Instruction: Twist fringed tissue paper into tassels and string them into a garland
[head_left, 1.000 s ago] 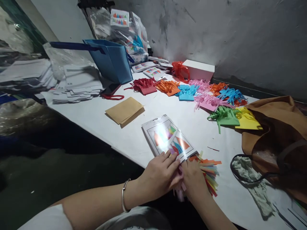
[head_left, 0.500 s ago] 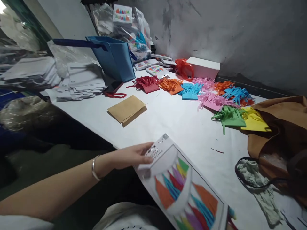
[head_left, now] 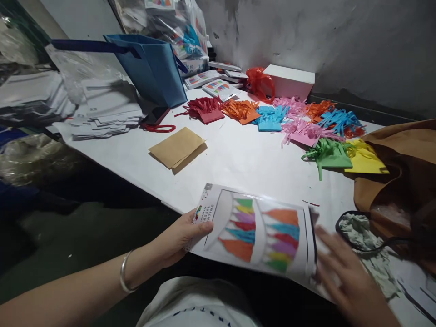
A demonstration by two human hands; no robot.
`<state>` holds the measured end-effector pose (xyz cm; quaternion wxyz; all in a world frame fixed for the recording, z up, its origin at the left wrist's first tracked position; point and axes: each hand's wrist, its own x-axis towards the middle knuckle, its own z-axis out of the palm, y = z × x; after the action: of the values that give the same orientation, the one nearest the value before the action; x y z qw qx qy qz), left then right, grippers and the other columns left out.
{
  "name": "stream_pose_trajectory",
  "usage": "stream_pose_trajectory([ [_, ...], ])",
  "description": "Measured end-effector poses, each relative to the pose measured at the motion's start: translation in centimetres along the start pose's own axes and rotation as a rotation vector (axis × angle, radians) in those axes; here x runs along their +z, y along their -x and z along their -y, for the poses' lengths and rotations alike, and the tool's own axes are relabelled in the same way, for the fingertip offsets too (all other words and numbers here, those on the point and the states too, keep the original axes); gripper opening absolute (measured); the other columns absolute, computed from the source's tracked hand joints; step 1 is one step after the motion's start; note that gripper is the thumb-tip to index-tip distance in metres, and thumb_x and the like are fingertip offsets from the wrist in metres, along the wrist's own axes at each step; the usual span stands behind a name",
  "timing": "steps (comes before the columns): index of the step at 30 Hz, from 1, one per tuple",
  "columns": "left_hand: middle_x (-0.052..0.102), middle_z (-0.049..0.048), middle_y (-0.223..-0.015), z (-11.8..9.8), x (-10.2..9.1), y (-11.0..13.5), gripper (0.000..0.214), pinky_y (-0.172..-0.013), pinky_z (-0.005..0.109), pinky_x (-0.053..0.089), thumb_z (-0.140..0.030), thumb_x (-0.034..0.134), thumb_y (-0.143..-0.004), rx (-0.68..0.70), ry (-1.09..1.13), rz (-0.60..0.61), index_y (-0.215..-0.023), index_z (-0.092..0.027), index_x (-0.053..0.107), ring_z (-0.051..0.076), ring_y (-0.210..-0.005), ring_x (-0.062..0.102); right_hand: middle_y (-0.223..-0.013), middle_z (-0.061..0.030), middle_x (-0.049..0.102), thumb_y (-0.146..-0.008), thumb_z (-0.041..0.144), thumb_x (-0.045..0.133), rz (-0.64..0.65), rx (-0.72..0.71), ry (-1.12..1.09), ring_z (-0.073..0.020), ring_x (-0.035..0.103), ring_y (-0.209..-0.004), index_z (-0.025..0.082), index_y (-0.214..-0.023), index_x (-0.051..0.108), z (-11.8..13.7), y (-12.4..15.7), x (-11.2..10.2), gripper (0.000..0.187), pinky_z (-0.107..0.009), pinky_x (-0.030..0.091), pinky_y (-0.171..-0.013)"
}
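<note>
At the near side of the white table [head_left: 245, 163], the printed packet [head_left: 258, 234] is gripped by the left hand [head_left: 182, 238]; for the blurred right hand [head_left: 345, 268], grip cannot be told. Both ends should be supported.

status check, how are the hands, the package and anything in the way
Left hand gripping one end of the tassel-print package. Right hand blurred at opposite end, contact unclear. Package printed side up at table edge. Tan paper beyond, not touching it.

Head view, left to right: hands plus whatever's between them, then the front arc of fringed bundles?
Left hand, printed packet, right hand. Then dark red bundle, orange bundle, light-blue bundle, pink bundle, green bundle, yellow bundle.
</note>
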<state>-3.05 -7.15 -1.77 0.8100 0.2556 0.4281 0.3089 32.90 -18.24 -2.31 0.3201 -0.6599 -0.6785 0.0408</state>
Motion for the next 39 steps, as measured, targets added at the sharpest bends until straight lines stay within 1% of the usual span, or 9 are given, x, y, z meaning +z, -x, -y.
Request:
stream_pose_trajectory([
  [5,0.075,0.0127,-0.109,4.1,3.2,-0.2,0.051,-0.089,0.040,0.056,-0.037,0.077,-0.080,0.147,0.120,-0.100,-0.127,-0.021,0.063,0.030,-0.100,0.071,-0.144,-0.0021,0.055,-0.099,0.026,0.048,-0.139,-0.149,0.073,-0.0236,0.053,-0.131,0.033,-0.148,0.041,5.9,-2.9,1.3,0.050,-0.045,0.043,-0.110],
  [9,0.078,0.0104,-0.094,4.4,2.5,0.9,0.035,-0.082,0.032,0.055,-0.045,0.070,-0.085,-0.160,-0.298,0.389,-0.107,-0.018,0.075,0.024,-0.088,0.072,-0.162,-0.0166,0.022,-0.093,0.058,0.052,0.259,-0.118,0.234,-0.0450,0.012,-0.149,0.017,-0.153,0.034,10.9,-6.1,9.0,0.075,-0.076,0.014,-0.111],
  [12,0.078,0.0101,-0.093,1.2,0.2,1.5,0.028,-0.078,0.030,0.055,-0.041,0.072,-0.084,-0.251,-0.725,0.650,-0.099,-0.019,0.079,0.023,-0.084,0.072,-0.163,-0.0192,0.009,-0.087,0.074,0.048,0.428,-0.048,0.323,-0.0456,0.001,-0.149,0.015,-0.155,0.029,10.7,-7.3,12.4,0.092,-0.078,-0.004,-0.108],
  [19,0.069,0.0099,-0.123,-2.5,1.7,-3.5,0.033,-0.093,0.034,0.055,-0.036,0.069,-0.086,0.399,-0.684,0.033,-0.117,-0.025,0.071,0.027,-0.106,0.067,-0.164,-0.0144,0.000,-0.090,0.072,0.043,0.479,-0.138,0.263,-0.0363,-0.004,-0.151,0.020,-0.158,0.018,9.0,-7.0,11.7,0.089,-0.067,-0.004,-0.116],
  [23,0.058,0.0102,-0.139,0.0,4.0,-7.6,0.050,-0.113,0.040,0.041,-0.030,0.073,-0.082,0.524,-0.672,0.102,-0.131,-0.025,0.061,0.028,-0.130,0.052,-0.163,-0.0143,0.018,-0.095,0.052,0.050,0.398,-0.236,0.199,-0.0332,0.009,-0.152,0.016,-0.152,0.034,9.2,-7.3,11.0,0.070,-0.063,0.004,-0.119],
  [26,0.055,0.0132,-0.141,1.4,3.9,-8.8,0.061,-0.114,0.045,0.038,-0.030,0.074,-0.081,0.608,-0.754,0.033,-0.138,-0.023,0.054,0.030,-0.131,0.050,-0.158,-0.0122,0.034,-0.100,0.034,0.044,0.117,-0.269,0.122,-0.0250,0.022,-0.150,0.016,-0.141,0.048,8.4,-5.9,10.4,0.044,-0.056,0.013,-0.122],
  [30,0.059,0.0131,-0.132,2.5,3.1,-8.1,0.059,-0.106,0.049,0.046,-0.031,0.069,-0.085,0.686,-0.906,0.007,-0.140,-0.024,0.050,0.029,-0.121,0.056,-0.157,-0.0240,0.030,-0.089,0.056,0.060,-0.341,0.308,0.116,-0.0369,0.024,-0.148,0.011,-0.151,0.030,6.8,-2.4,10.0,0.083,-0.066,0.017,-0.116],
  [33,0.055,0.0125,-0.137,4.0,2.9,-6.5,0.058,-0.101,0.045,0.051,-0.034,0.068,-0.086,0.709,-0.779,0.016,-0.140,-0.026,0.047,0.027,-0.118,0.058,-0.150,-0.0236,0.042,-0.077,0.064,0.070,-0.281,0.566,-0.196,-0.0405,0.039,-0.139,0.018,-0.156,0.020,6.9,-0.6,10.1,0.104,-0.068,0.029,-0.111],
  [39,0.067,0.0106,-0.121,6.6,1.6,-2.9,0.068,-0.088,0.040,0.060,-0.037,0.079,-0.077,0.537,-0.399,0.116,-0.137,-0.026,0.047,0.029,-0.107,0.068,-0.150,-0.0129,0.046,-0.074,0.032,0.081,-0.313,0.527,-0.975,-0.0257,0.058,-0.126,0.036,-0.156,-0.002,10.2,2.0,10.8,0.117,-0.041,0.055,-0.094],
])
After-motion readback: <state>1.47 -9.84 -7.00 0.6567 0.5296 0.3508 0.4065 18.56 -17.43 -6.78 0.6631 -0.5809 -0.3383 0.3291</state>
